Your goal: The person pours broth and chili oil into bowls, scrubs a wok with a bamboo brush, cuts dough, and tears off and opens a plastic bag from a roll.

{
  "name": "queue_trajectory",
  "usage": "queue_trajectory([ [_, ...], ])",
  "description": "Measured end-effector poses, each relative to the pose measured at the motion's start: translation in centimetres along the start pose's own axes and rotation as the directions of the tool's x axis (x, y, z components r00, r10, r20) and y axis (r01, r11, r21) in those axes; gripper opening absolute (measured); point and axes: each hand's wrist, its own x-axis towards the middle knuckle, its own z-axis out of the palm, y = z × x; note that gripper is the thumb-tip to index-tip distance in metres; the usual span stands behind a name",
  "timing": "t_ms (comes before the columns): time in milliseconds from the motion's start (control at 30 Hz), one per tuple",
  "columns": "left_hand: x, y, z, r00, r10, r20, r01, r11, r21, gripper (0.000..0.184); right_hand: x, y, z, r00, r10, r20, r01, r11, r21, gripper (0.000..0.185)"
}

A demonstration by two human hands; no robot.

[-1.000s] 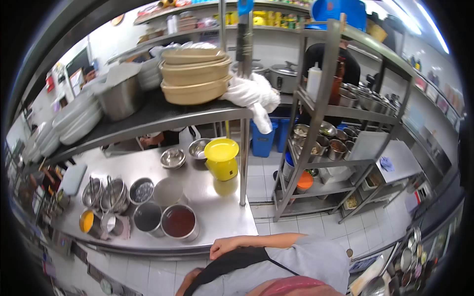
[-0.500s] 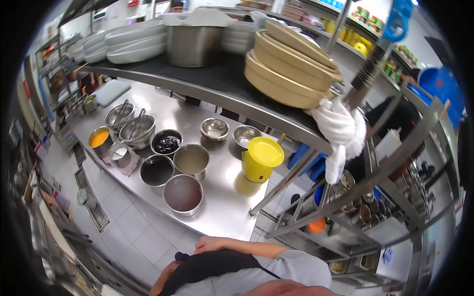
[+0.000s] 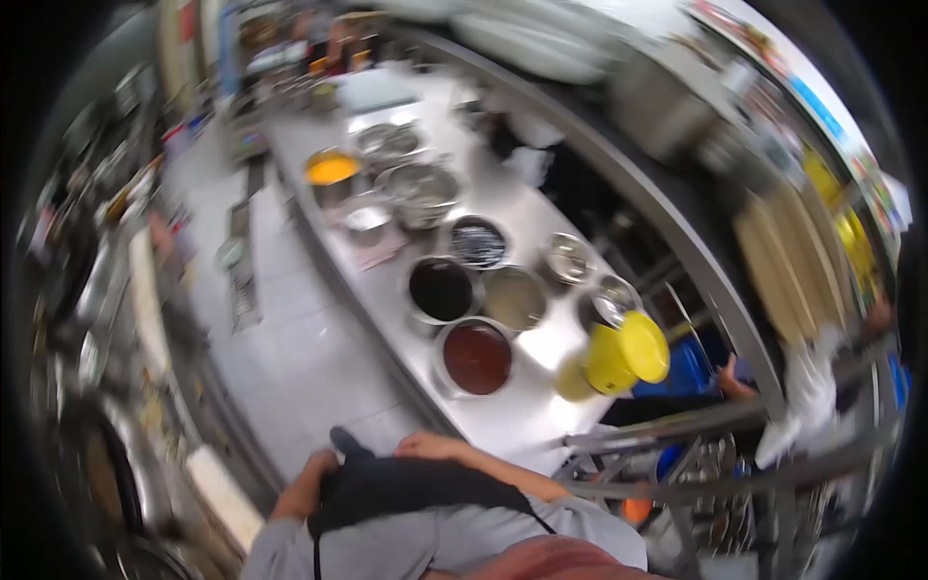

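Note:
My right hand (image 3: 425, 446) is held in front of my waist, at the edge of the black apron (image 3: 416, 493). Its fingers look curled; whether anything is in them is hidden. Lower on the left, my left hand (image 3: 317, 466) hangs beside the apron, its fingers blurred and mostly out of sight. Both hands are apart from the steel table (image 3: 483, 420). The pot nearest them holds a reddish-brown liquid (image 3: 477, 358). Behind it stand a pot of dark liquid (image 3: 443, 290), a pot of cloudy liquid (image 3: 514, 298) and a pot of glossy black liquid (image 3: 477, 241).
A yellow bucket (image 3: 609, 360) stands at the table's right end near metal bowls (image 3: 568, 258). An orange-filled pot (image 3: 332, 167) is farther left. An overhead shelf (image 3: 667, 208) carries dishes and tan tubs (image 3: 788, 261). Another person's hand (image 3: 735, 377) shows beyond the table.
The view has swung left and blurred, so the table and shelf appear farther right and tilted. Another person's hand has come into view. My hands remain near my waist.

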Motion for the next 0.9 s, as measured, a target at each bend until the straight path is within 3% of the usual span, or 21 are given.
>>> queue_trajectory([
  [67, 0.6, -1.2, -2.7, 0.996, -0.023, -0.090, 0.017, 0.998, -0.058, 0.034, 1.8, -0.7, -0.8, 0.997, -0.034, -0.064, 0.039, 0.997, 0.067, 0.033],
  [100, -3.0, -0.6, -6.2, 0.969, -0.044, -0.244, -0.007, 0.978, -0.207, 0.031, 3.1, -1.4, -1.3, 0.990, 0.143, -0.004, -0.140, 0.975, 0.173, 0.032],
  [133, -0.4, -2.2, -6.8, 0.940, -0.122, -0.317, 0.013, 0.946, -0.325, 0.030, 4.5, -1.6, -1.6, 0.985, 0.172, 0.007, -0.171, 0.973, 0.158, 0.032],
  [267, -2.4, -4.2, -13.7, 0.894, -0.254, -0.369, -0.004, 0.819, -0.574, 0.027, 10.8, 1.3, -1.9, 0.988, 0.149, 0.038, -0.144, 0.982, -0.122, 0.042],
  [333, -2.0, -6.1, -15.7, 0.895, -0.189, -0.404, -0.059, 0.849, -0.526, 0.028, 13.9, 2.3, -2.7, 0.986, 0.134, 0.095, -0.092, 0.929, -0.357, 0.044],
  [433, -1.3, -8.3, -17.3, 0.930, -0.128, -0.346, -0.054, 0.880, -0.471, 0.031, 17.4, 10.8, -3.1, 0.998, -0.064, 0.025, 0.061, 0.993, 0.103, 0.039],
  [467, -0.9, -8.8, -17.2, 0.919, -0.142, -0.369, -0.057, 0.876, -0.479, 0.032, 19.0, 8.3, -2.8, 0.964, 0.208, 0.166, -0.137, 0.922, -0.362, 0.050],
  [500, -0.6, -9.4, -17.1, 0.905, -0.157, -0.396, -0.060, 0.873, -0.484, 0.033, 21.5, 3.5, -3.5, 0.861, 0.478, 0.172, -0.188, 0.615, -0.766, 0.063],
  [567, -2.2, -9.3, -18.1, 0.864, -0.291, -0.412, 0.028, 0.843, -0.537, 0.038, 23.4, -4.0, -4.0, 0.800, 0.596, 0.073, -0.373, 0.589, -0.717, 0.074],
  [700, -1.8, -11.1, -19.2, 0.893, -0.123, -0.433, -0.214, 0.731, -0.648, 0.048, 29.8, -4.5, -6.0, 0.856, 0.514, 0.060, -0.285, 0.565, -0.775, 0.079],
  [767, -0.8, -12.2, -19.4, 0.901, -0.102, -0.422, -0.255, 0.663, -0.704, 0.047, 33.2, -5.0, -7.6, 0.858, 0.509, 0.071, -0.251, 0.536, -0.806, 0.076],
  [867, 2.2, -14.7, -19.2, 0.913, -0.059, -0.403, -0.271, 0.648, -0.711, 0.046, 40.5, -7.8, -10.8, 0.790, 0.574, 0.216, -0.055, 0.416, -0.908, 0.069],
  [900, 2.8, -15.9, -19.2, 0.931, -0.043, -0.362, -0.247, 0.657, -0.713, 0.045, 42.8, -7.8, -11.8, 0.856, 0.474, 0.207, -0.030, 0.445, -0.895, 0.063],
])
